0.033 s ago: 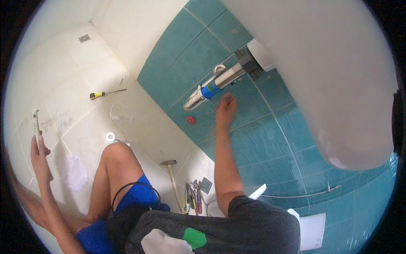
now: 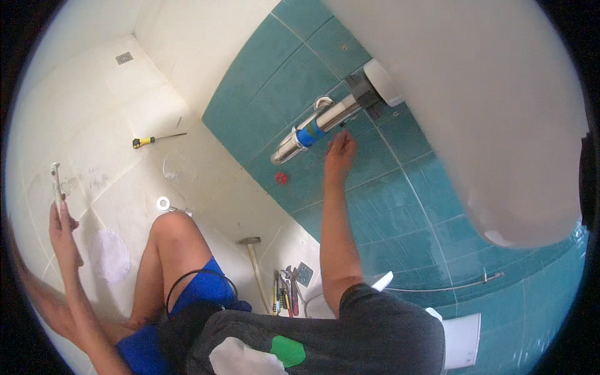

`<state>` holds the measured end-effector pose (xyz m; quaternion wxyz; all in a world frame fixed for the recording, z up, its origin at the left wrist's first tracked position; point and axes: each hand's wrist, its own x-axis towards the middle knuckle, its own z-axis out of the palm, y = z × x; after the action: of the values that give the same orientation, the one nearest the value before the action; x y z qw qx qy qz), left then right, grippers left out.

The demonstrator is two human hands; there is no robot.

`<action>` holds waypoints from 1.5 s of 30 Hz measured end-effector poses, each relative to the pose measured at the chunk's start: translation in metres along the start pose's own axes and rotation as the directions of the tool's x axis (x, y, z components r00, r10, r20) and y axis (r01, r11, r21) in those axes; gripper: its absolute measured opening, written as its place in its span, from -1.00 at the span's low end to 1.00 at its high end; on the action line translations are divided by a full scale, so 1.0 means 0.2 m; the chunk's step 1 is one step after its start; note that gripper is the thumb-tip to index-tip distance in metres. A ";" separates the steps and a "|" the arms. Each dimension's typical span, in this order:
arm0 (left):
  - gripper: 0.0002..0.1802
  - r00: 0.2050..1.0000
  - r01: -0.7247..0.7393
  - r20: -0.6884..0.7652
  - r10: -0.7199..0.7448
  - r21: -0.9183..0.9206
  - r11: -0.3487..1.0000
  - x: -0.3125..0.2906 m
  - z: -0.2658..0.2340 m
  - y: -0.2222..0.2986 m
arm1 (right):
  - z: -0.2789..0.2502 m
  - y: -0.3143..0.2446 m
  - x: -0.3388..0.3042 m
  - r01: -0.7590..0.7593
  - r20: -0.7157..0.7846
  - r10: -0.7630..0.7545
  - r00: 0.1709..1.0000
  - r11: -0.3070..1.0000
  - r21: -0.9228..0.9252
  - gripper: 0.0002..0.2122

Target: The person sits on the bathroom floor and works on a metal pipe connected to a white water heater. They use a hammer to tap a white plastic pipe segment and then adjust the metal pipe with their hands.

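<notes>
At the left edge of the frame a slim white-handled tool (image 2: 57, 187) is gripped upright in the left hand (image 2: 62, 230), the fingers being closed round its lower part; the forearm is raised from the lower left corner with the elbow bent. Just right of centre, the right hand (image 2: 340, 153) is stretched up along the teal tiled wall (image 2: 262, 106); its fingertips are pinched together just below the chrome drain pipe (image 2: 315, 128), which is banded with blue tape and runs to the white basin (image 2: 475, 112) at the upper right; whether something small is pinched cannot be told. The right arm is held nearly straight and the reach is long; a slip of the fingers could be caused by this, and any small part could be dropped to the floor and lost. A red cap (image 2: 282, 178) is seen on the wall below the pipe. On the white floor are laid a yellow-handled screwdriver (image 2: 150, 140), a roll of white tape (image 2: 164, 203), a hammer (image 2: 253, 259) and pliers (image 2: 284, 294); the tool in the left hand could be knocked against the bare knee (image 2: 172, 228).
</notes>
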<state>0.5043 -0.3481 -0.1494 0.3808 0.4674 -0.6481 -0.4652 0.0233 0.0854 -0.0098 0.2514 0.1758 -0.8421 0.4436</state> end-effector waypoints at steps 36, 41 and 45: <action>-0.55 0.974 0.121 0.203 -0.099 -0.103 0.987 -0.22 0.17 0.04 | -0.10 -0.04 0.46 0.281 0.115 -0.257 0.960 0.885 -0.370 -0.69; -0.53 0.980 0.119 0.173 -0.101 -0.094 0.988 -0.24 0.17 0.07 | -0.10 0.01 0.50 0.331 -0.057 -0.377 0.924 0.867 -0.372 -0.75; -0.52 0.970 0.127 0.224 -0.099 -0.116 0.985 -0.21 0.18 0.05 | -0.06 0.09 0.52 0.266 -0.076 -0.296 0.952 0.926 -0.269 -0.70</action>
<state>0.4806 -0.2973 -0.1514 0.3101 0.4244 -0.6265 -0.5755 -0.0679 0.0982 0.0453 0.3811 0.2350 -0.8423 0.3001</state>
